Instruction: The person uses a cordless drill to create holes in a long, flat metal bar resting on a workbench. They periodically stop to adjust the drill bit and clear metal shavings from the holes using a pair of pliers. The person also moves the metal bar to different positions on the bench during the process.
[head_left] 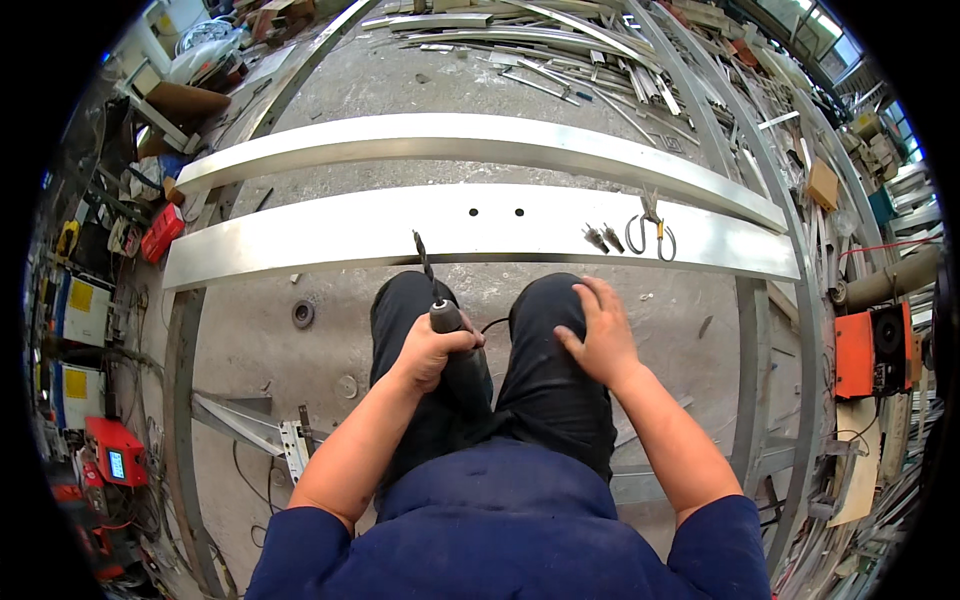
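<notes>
My left hand [437,352] is wrapped round a dark power drill [447,318] held between my knees. Its twist bit [425,262] points away from me, with the tip over the near edge of a wide silver metal bar [330,225]. Two round dark holes [496,212] show near the middle of that bar. On my right knee rests my right hand [602,335], fingers spread and holding nothing. Beyond it, on the bar, lie two small dark bit-like pieces [603,238] and a pair of scissors [652,228] with looped handles.
A second silver bar [440,138] lies parallel behind the first, both across a metal frame [185,370]. Long metal offcuts [560,50] are heaped on the far floor. An orange machine [870,350] stands at right, a red box with a display [115,452] at left.
</notes>
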